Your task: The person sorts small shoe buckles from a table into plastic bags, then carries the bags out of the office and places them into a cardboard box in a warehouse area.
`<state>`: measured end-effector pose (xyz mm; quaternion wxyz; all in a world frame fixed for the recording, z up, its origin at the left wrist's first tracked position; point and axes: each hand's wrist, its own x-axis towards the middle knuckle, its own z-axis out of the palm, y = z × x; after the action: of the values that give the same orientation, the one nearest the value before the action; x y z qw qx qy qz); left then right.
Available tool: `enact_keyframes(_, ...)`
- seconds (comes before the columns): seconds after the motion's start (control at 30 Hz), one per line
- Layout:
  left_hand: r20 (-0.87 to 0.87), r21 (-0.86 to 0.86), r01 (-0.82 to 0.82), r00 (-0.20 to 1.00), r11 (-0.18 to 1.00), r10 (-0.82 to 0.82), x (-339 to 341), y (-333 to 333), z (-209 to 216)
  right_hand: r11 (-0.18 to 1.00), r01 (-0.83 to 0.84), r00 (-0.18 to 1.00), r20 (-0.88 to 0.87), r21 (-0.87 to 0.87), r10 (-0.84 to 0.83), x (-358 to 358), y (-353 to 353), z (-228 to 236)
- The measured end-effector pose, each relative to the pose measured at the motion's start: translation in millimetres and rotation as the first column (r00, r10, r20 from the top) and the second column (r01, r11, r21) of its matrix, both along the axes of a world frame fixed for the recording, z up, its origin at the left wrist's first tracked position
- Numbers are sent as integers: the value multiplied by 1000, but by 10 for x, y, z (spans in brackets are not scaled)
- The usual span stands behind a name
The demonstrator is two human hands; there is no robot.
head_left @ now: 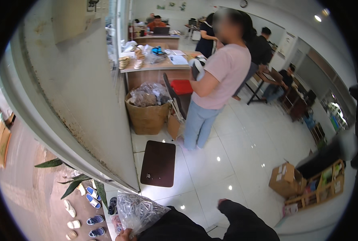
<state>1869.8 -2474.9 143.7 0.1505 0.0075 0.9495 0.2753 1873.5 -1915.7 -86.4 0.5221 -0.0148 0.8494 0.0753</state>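
At the lower edge, my left hand point(125, 235) is closed on a clear plastic bag point(142, 211). Many small, silvery bent pieces fill the bag; their exact kind is too small to tell. Beside it shows part of another clear bag point(116, 223) with reddish contents; what supports it is hidden. My right hand point(222, 201) barely shows past the end of a black sleeve, above the white tiled floor point(211, 188). It touches nothing visible, and its fingers cannot be made out.
A dark brown mat point(158, 164) lies inside the doorway, beside a pale door point(78, 92). Ahead stands a person in a pink shirt point(223, 72), near a large carton of bagged items point(148, 118) and a cluttered desk point(146, 66). Shoes point(94, 220) lie outside; an open box point(285, 180) sits right.
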Motion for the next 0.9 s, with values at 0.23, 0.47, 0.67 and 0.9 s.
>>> enact_keyframes(0.23, 52, -79, 168, 985, 983, -164, -269, -738, -150, 388, 426, 608, 59, 817, -792, 1762, 701, -553)
enact_keyframes(0.47, 72, -4, 331, 941, 944, -329, -531, -1242, -366, 116, 537, 626, -302, 836, -719, 2434, 693, 196)
enact_keyframes(0.67, 140, -50, 517, 850, 854, -507, -663, -1747, -672, -176, 963, 145, -941, 206, -306, 2426, -12, 1327)
enact_keyframes(0.9, -5, -164, 526, 846, 835, -534, -711, -1897, -463, -198, 980, -105, -927, -34, -360, 2498, 13, 1817)
